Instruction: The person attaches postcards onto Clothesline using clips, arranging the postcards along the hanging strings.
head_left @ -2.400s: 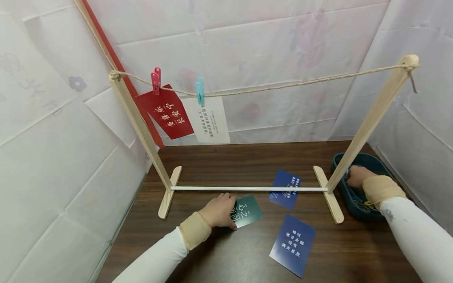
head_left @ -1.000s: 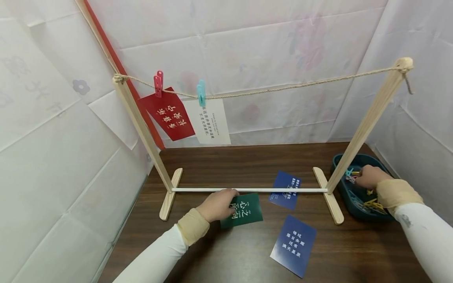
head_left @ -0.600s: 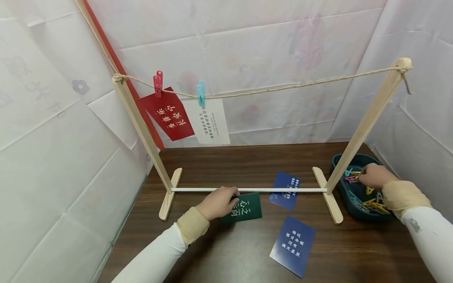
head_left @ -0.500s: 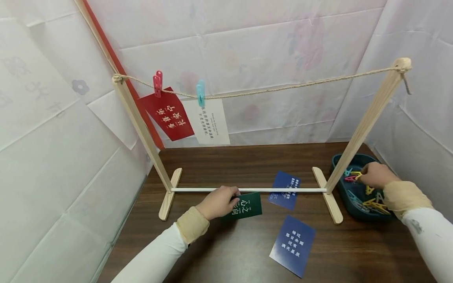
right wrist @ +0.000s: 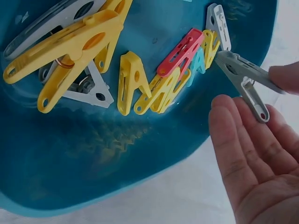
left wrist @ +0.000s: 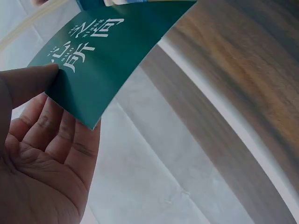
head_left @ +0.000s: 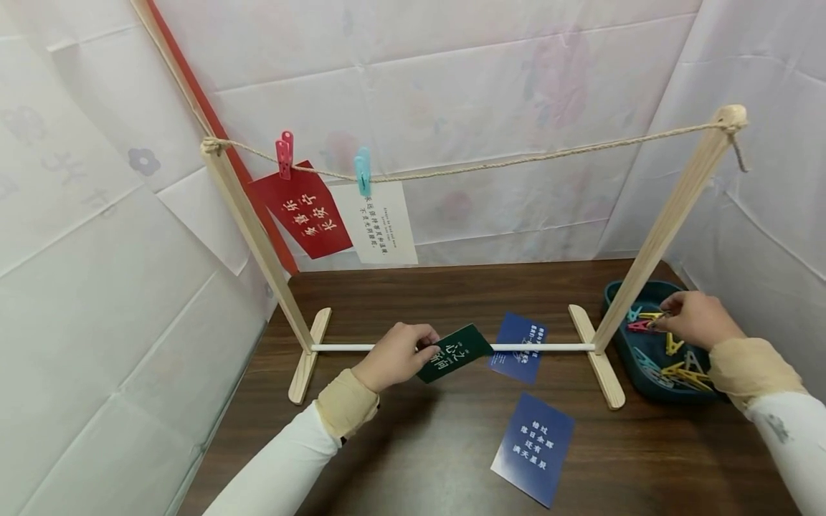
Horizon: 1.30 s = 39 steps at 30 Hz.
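My left hand (head_left: 395, 356) pinches a green card (head_left: 459, 351) with white lettering, thumb on its face. The card is lifted off the table and tilted, and it overlaps the stand's white bar in the head view. Over the teal basin (right wrist: 93, 163), my right hand (head_left: 705, 320) holds a grey clothespin (right wrist: 243, 77) between thumb and fingers. Below it in the basin lie yellow clothespins (right wrist: 132, 81), a pink clothespin (right wrist: 181, 52) and several others. On the rope (head_left: 516, 164), a pink clothespin (head_left: 284, 156) holds a red card (head_left: 310, 215); a light blue clothespin (head_left: 363, 172) holds a white card (head_left: 381, 233).
Two wooden posts (head_left: 667, 229) carry the rope, and a white bar (head_left: 548, 347) joins their feet. One blue card (head_left: 513, 328) lies partly behind that bar; another blue card (head_left: 535, 451) lies nearer on the brown table (head_left: 452, 466). White cloth (head_left: 484, 86) hangs behind.
My left hand has picked the green card up from the table and raised and tilted it. My right hand has come up from deep among the clothespins, now with a grey one.
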{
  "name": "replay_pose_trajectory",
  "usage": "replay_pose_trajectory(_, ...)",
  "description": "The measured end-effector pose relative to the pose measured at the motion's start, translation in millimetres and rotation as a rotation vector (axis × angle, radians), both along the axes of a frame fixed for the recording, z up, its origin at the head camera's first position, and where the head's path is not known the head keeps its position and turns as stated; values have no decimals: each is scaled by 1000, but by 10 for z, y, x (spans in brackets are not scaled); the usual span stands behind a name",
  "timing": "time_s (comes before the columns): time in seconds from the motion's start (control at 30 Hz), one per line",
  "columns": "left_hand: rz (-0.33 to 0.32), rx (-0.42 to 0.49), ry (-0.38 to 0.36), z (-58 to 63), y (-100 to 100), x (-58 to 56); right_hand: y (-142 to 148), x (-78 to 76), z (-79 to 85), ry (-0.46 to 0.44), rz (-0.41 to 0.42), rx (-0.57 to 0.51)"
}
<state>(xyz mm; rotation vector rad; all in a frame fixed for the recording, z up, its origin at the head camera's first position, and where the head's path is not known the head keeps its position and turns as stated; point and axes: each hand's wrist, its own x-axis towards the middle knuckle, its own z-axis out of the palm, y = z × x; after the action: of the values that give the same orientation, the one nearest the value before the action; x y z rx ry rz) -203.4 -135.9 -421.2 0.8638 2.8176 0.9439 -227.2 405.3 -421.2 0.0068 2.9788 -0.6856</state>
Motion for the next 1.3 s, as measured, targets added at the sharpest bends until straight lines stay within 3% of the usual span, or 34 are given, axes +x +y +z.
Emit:
replay_pose_trajectory(0.2, 2, 90, 66, 67, 4, -29, -24, 47, 17, 36, 1, -24)
replay_pose_trajectory(0.43, 21, 213, 80, 162, 3, -52, -48, 120, 23, 110, -37, -46)
replay_pose_trajectory(0.6, 49, 253, 91, 222, 0, -61, -82, 182, 42, 176, -76, -42)
replay_pose_trajectory(0.97, 108, 372, 182, 324, -17, -41, -164, 253, 139, 274, -40, -45)
replay_pose_trajectory(1.3, 157, 463, 222, 450, -45, -76, -258, 329, 224, 358, -62, -64)
